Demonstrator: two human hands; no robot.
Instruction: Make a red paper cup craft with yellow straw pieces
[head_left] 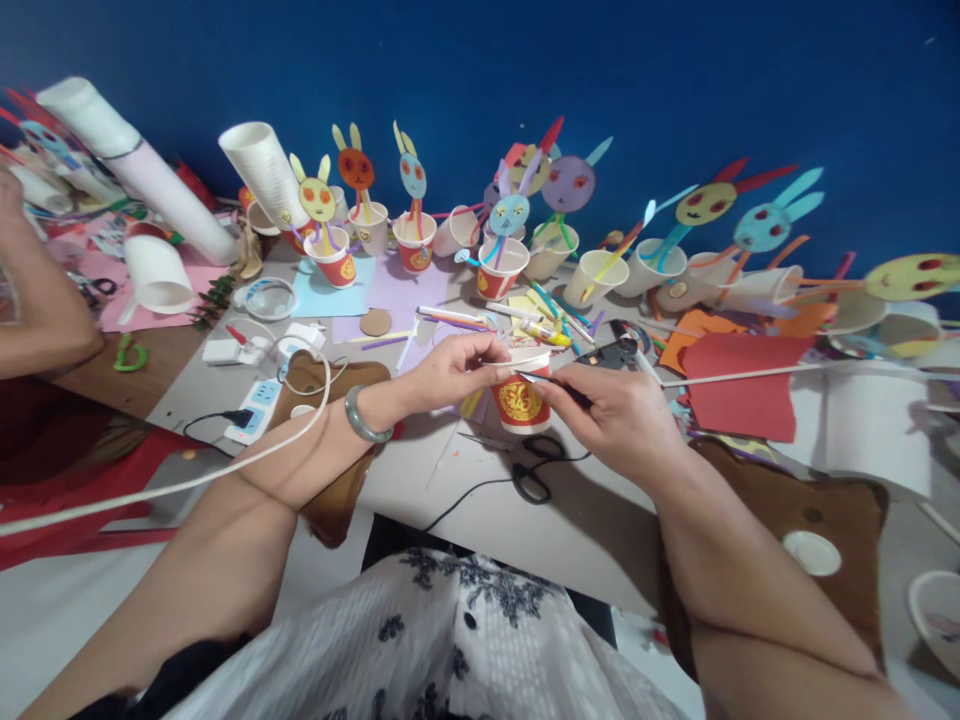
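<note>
A red paper cup (523, 402) with a gold emblem and a white rim stands upright near the table's middle. My left hand (457, 372), with a bangle on its wrist, is pinched at the cup's left rim, over what looks like a thin pale piece. My right hand (615, 410) is closed on a small dark pointed tool (538, 379), whose tip lies in front of the cup near the rim. Just below the cup, black-handled scissors (531, 482) lie on the table.
Behind stand several paper cups (415, 243) with paper rabbit heads. A power strip (257, 408) and white cable (225, 468) are at left, red paper (742, 385) and a white roll (877, 425) at right. Another person's arm (45, 300) shows at far left.
</note>
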